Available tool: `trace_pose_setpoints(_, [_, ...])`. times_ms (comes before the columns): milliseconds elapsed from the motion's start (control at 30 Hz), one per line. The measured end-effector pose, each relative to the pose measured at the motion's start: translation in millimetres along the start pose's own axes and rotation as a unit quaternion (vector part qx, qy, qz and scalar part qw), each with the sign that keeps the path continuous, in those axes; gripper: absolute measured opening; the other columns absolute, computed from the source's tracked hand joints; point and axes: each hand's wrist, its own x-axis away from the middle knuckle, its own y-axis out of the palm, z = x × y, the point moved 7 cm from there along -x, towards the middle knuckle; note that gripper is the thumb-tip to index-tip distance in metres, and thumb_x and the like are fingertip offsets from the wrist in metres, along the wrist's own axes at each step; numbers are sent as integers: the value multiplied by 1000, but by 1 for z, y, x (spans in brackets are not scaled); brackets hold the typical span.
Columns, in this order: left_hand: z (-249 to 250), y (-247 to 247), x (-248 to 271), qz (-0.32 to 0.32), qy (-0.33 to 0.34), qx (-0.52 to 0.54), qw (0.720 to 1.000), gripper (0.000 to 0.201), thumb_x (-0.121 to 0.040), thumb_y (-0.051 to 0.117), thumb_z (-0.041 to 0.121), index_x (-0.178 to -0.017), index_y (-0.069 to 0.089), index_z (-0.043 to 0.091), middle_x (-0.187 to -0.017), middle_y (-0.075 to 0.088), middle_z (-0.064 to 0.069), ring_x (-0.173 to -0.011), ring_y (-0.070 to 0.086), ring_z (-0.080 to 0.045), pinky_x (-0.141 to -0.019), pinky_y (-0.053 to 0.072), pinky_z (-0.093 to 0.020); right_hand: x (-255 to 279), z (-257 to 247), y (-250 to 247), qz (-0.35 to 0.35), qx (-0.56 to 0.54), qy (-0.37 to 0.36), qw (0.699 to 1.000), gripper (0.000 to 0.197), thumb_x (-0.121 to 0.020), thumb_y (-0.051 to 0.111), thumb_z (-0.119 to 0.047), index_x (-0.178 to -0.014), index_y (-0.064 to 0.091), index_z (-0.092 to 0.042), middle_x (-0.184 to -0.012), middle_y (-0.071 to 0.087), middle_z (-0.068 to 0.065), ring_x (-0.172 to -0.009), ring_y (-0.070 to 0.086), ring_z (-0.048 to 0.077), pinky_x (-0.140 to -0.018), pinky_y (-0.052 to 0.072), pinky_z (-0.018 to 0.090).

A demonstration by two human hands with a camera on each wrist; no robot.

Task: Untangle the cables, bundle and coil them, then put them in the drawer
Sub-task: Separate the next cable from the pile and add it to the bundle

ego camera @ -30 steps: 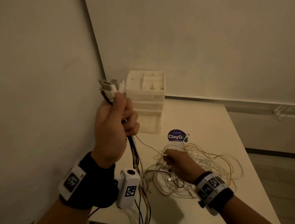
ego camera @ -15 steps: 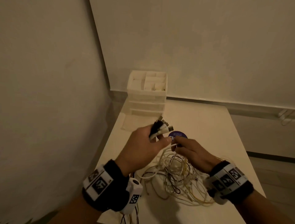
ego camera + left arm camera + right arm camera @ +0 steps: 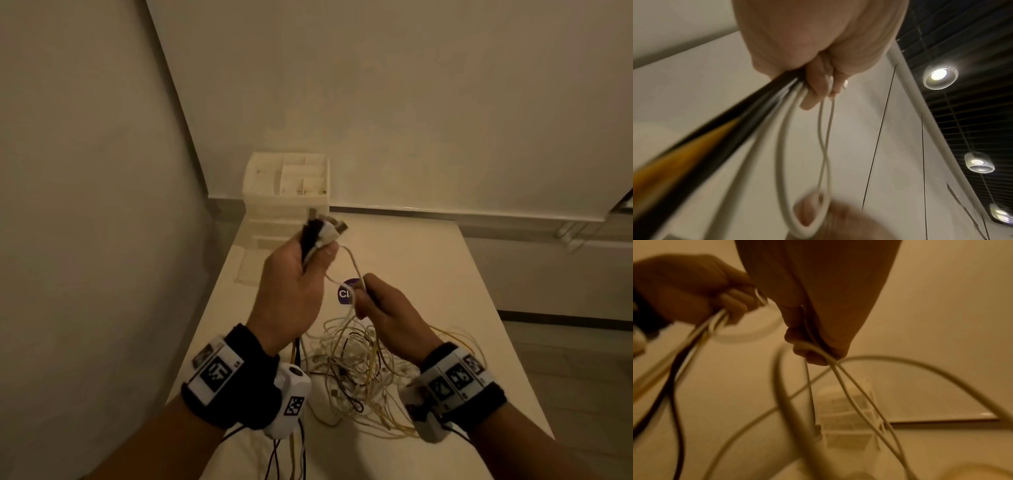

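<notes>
My left hand (image 3: 301,270) is raised over the table and grips a bundle of cable ends (image 3: 320,231), black and white, with the plugs sticking out above the fist. A white cable (image 3: 352,262) loops from that fist down to my right hand (image 3: 370,298), which pinches it and a few other strands. In the left wrist view the fingers (image 3: 818,87) curl round black, yellow and white cables (image 3: 748,112). The right wrist view has my fingers (image 3: 807,344) closed on thin white cables (image 3: 840,379). A tangle of white, yellow and black cables (image 3: 356,370) lies on the table between my wrists.
A white drawer unit (image 3: 287,192) with open compartments on top stands at the table's far left, against the wall. A purple round sticker (image 3: 344,293) lies on the white table (image 3: 428,274). The wall runs close along the left side; the floor drops off to the right.
My left hand came down from high by the wall toward the table's middle, still gripping the cable ends. My right hand rose from the tangle and now pinches a white cable close to the left.
</notes>
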Motion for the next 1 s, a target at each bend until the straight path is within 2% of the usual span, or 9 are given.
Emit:
trace_pose_setpoints(100, [11,-32,-11,59,-10,72,996,19,-94,58,31,-75,58,28,-48,49,15,-40,39,-1,-43,33,-25,11,41,13,9,47,38,998,19,-100,44,-16,-85,51,-7,-73,58,6,-63,49,10,-60,38,17])
trace_pose_setpoints(267, [24,-69,-19,70,14,66,995,16,-95,58,28,-83,63,19,-52,52,18,-44,44,2,-45,34,-22,23,100,21,8,81,106,991,21,-101,42,-21,-83,49,-13,-69,56,4,-63,50,20,-63,43,35])
trace_pose_setpoints(367, [3,-70,-12,47,-47,-88,994,17,-91,64,26,-108,68,26,-77,66,22,-67,59,6,-63,47,-20,17,91,16,15,81,101,991,21,-100,45,-21,-84,55,-14,-63,56,2,-62,56,21,-63,47,36])
trace_pose_setpoints(467, [-9,-92,0,138,-64,-139,979,24,-85,70,28,-107,63,32,-92,68,15,-83,65,-7,-78,53,-29,10,83,0,44,87,97,990,19,-97,52,-24,-81,63,-21,-58,59,-1,-57,57,14,-63,50,34])
trace_pose_setpoints(600, [0,-106,11,222,-28,-131,966,25,-84,71,25,-107,66,16,-92,70,6,-79,65,-4,-71,51,-19,3,77,-29,141,-122,185,965,21,-96,56,-23,-85,70,-12,-55,58,7,-54,57,29,-68,57,57])
trace_pose_setpoints(667, [7,-109,12,245,-12,-115,963,24,-86,70,22,-108,67,13,-90,70,7,-77,64,4,-69,47,-10,1,65,-43,186,-203,208,938,19,-96,56,-19,-90,70,-7,-57,53,11,-54,52,28,-67,57,58])
trace_pose_setpoints(767, [14,-97,9,203,-6,-66,977,21,-87,69,20,-107,69,11,-79,67,16,-67,61,7,-61,45,-11,-6,32,-56,167,-88,138,972,19,-96,54,-17,-88,69,-10,-54,54,0,-53,51,20,-60,52,44])
trace_pose_setpoints(900, [9,-59,14,68,-55,49,995,12,-90,64,14,-100,70,12,-77,66,0,-79,58,-18,-44,40,-34,6,-9,-27,47,-82,102,990,26,-102,43,-20,-91,65,-10,-50,48,-8,-46,40,13,-51,39,38])
trace_pose_setpoints(1000, [3,-43,20,3,-72,79,994,9,-90,60,14,-96,65,19,-70,46,-6,-65,38,-25,-42,34,-9,33,-48,-8,-37,-163,62,984,28,-103,39,-24,-101,63,-12,-57,43,-2,-50,37,15,-52,35,31])
